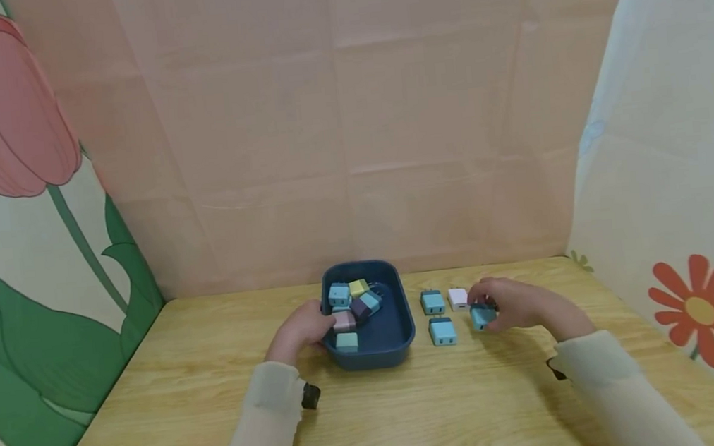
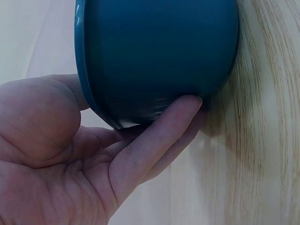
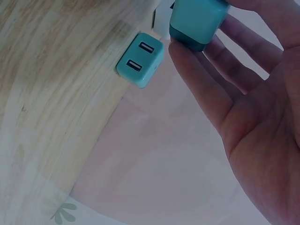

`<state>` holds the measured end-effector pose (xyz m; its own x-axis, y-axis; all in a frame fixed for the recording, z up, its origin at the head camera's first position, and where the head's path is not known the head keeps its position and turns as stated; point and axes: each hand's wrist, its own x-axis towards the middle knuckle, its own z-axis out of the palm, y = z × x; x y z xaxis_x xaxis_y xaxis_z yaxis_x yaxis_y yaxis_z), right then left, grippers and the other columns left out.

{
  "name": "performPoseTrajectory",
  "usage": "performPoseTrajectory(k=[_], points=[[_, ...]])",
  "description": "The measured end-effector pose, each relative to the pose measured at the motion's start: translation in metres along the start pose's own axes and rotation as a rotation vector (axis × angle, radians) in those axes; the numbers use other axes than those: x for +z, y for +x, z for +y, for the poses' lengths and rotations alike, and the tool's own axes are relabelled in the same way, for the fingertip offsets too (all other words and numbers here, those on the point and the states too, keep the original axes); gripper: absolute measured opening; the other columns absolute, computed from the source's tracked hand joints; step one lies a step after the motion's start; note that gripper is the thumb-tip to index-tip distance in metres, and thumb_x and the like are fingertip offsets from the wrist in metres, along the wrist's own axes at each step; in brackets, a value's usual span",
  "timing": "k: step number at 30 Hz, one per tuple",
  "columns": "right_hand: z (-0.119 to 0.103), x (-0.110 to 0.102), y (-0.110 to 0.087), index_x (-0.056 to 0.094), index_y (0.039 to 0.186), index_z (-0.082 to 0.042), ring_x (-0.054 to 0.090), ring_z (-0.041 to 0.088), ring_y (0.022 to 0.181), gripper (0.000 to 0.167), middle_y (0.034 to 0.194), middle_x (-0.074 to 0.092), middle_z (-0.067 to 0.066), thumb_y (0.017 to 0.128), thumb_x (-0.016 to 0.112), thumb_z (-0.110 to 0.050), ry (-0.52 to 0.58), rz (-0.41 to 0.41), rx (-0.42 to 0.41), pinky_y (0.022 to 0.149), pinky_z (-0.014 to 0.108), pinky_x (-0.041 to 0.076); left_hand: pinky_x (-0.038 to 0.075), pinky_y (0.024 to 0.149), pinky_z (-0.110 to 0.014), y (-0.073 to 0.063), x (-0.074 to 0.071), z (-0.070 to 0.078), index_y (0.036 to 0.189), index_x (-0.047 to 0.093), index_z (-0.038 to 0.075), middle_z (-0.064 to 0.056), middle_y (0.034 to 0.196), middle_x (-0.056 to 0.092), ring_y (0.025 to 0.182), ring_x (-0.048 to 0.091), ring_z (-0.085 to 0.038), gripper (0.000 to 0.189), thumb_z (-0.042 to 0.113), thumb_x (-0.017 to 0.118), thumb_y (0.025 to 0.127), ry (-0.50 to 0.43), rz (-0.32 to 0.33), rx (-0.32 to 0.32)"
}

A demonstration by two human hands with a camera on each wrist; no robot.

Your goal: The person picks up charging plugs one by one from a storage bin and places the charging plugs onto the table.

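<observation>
Left hand point(image 1: 304, 324) on the navy bin point(image 1: 372, 360), right hand point(image 1: 518, 302) on the gripped blue adapter point(image 1: 483, 317)

At your far left a large pink tulip point(image 1: 3, 112) decorates the side sheet; next, on the wooden table point(image 1: 176, 409), your left hand is clamped on the bin's left edge — thumb over the rim, fingers along the outer wall; inside the bin, mostly toward its left side, lie an upper-left blue adapter point(image 1: 339, 295), a pinkish adapter point(image 1: 343, 321), a pale green adapter point(image 1: 346, 342) nearest you, a dark purple adapter point(image 1: 360, 312), a yellow adapter point(image 1: 358, 288) and a tilted blue adapter point(image 1: 372, 301); right of the bin, apart from it, the rear blue adapter point(image 1: 433, 303) rests on the table, with the front blue adapter point(image 1: 443, 331) nearer you; then a white adapter point(image 1: 458, 299), just beside your right hand; that hand's thumb and fingers pinch the gripped blue adapter, right of the front one — you cannot tell whether it touches the table; at your far right a red flower point(image 1: 700, 310) marks the other sheet
</observation>
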<state>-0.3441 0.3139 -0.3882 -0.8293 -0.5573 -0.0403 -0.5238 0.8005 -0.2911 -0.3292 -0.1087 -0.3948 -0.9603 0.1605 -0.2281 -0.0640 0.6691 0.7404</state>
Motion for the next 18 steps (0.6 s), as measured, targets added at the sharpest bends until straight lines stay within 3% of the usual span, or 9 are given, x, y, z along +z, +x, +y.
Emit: performPoseTrajectory(k=[18], points=[[0.0039,0.0065,0.0050,0.072,0.124,-0.006,0.062,0.016,0.102,0.047,0.114,0.071,0.001,0.083,0.094,-0.015,-0.008,-0.038,0.023,0.089,0.041,0.057,0.067,0.086,-0.046,-0.0011,0.0004,0.0000,0.137,0.061,-0.006,-0.019,0.117,0.072,0.088,0.073,-0.026,0.036,0.018,0.056,0.111,-0.004,0.010,-0.008]])
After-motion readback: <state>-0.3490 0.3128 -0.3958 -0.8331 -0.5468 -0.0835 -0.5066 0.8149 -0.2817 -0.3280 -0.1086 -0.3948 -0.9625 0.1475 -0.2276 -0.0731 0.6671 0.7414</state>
